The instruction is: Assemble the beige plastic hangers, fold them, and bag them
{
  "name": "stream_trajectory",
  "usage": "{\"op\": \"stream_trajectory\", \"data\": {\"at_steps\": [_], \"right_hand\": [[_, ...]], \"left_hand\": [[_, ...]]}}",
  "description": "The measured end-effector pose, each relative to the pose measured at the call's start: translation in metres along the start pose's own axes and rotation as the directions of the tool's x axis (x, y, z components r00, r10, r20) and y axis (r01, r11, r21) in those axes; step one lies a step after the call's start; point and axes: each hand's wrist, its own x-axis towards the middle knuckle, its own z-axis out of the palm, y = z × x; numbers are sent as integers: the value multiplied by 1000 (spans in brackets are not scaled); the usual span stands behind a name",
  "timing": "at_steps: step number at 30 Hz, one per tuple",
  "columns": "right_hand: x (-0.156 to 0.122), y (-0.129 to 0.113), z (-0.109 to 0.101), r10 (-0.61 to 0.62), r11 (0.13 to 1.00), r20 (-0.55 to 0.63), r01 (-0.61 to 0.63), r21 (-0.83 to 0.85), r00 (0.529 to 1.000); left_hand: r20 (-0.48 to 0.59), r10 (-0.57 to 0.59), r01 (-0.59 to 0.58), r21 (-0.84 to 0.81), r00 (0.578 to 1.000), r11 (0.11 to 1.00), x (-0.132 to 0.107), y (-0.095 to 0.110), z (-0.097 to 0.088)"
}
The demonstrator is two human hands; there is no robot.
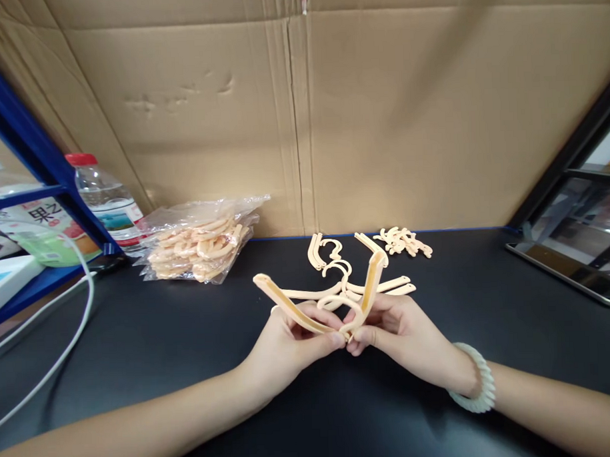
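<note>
Both my hands meet over the black table (139,341), pinching two cream plastic hanger arms that join in a V at my fingertips. My left hand (293,342) is closed on the left arm (287,304), which slants up to the left. My right hand (393,329), with a pale bracelet (478,386) at the wrist, is closed on the right arm (373,283), which rises almost upright. Just behind my hands lies a small heap of loose hanger parts (337,291). A cluster of small cream hooks (403,242) lies farther back.
A clear bag of more cream hanger parts (200,242) lies at the back left, beside a water bottle with a red cap (106,195). Blue shelving (27,151) and a white cable (63,337) are on the left. A tablet (566,266) lies at right. Cardboard (301,108) walls the back.
</note>
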Motion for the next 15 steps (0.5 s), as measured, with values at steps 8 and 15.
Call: {"op": "stream_trajectory", "data": {"at_steps": [8, 15], "right_hand": [[1, 1, 8, 0, 1000, -98, -3, -26, 995], [7, -8, -18, -12, 1000, -67, 12, 5, 998]], "left_hand": [[-96, -54, 50, -50, 994, 998, 1, 0, 0], [-178, -76, 66, -60, 981, 996, 2, -3, -1]]}}
